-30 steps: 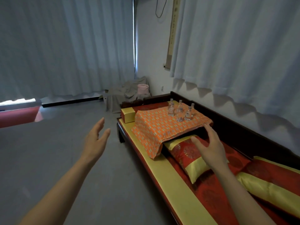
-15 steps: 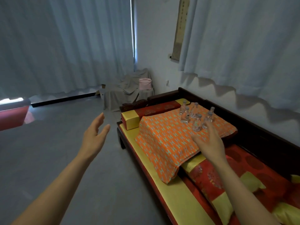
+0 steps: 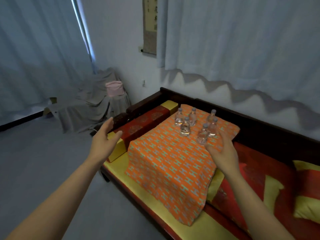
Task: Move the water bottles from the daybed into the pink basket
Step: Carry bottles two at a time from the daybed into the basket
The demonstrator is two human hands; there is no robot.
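Neither hand held anything: the left hand was spread with its palm turned inward above the near corner of the daybed, and the right hand was likewise spread, fingers loose, just short of the nearest of the small clear plastic water bottles. Whether its fingertips touched that bottle could not be told from the blur.

Six such bottles stood upright in a loose cluster on an orange cloth patterned with pale H shapes, which draped over a raised block on the dark wooden daybed and hung down its front. Under the cloth ran a yellow and red mattress pad, with a red and gold bolster cushion at the head end and red and gold pillows to the right (partly cut off by the frame edge).

Beyond the head of the daybed, in the room's corner, the pink basket sat on top of furniture covered by a grey dust sheet, well apart from the bottles. Pale curtains hung along both walls, a scroll hung between them, and the grey floor lay bare to the left.
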